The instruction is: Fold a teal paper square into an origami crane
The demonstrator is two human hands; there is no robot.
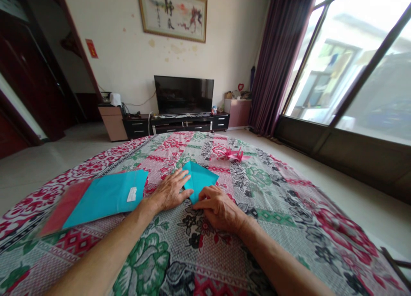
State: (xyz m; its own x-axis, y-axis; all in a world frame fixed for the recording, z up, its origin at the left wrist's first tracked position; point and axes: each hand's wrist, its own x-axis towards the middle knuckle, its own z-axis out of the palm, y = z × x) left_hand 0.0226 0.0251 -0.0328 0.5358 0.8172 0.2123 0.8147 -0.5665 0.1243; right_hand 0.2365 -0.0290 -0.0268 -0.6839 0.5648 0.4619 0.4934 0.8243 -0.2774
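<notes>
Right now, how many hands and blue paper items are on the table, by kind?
Hands: 2 (left hand, right hand)
Partly folded blue sheet: 1
Flat blue stack: 1
Total: 4

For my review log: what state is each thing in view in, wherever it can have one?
Turquoise paper piece: creased, on the tablecloth under both hands.
Left hand: spread, fingertips on the paper.
Right hand: fingers curled at its near corner.
Pink folded-paper figures: folded into shape.
Turquoise and red sheets: lying flat.
Black flat-screen television: screen dark.
Dark purple fabric curtain: gathered aside.
</notes>
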